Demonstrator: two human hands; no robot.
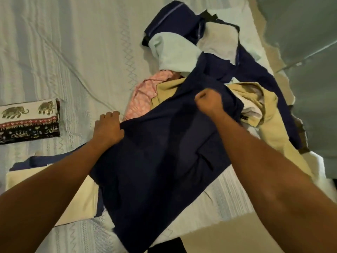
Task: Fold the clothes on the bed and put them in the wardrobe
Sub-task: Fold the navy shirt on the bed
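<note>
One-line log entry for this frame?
step: folding | left hand: grips navy garment | right hand: grips navy garment | unfolded pile: beyond garment | elephant-print cloth: folded, on bed

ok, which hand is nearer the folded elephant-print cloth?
Left. The left hand grips the edge of the navy garment to the right of the elephant-print cloth, not touching it; the right hand grips the same garment farther right, by the clothes pile.

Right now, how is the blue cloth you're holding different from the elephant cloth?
The blue cloth is plain; the elephant cloth has pictures. The blue cloth is spread out, gripped by the left hand and right hand; the elephant cloth lies folded and untouched. Both are on the bed.
</note>
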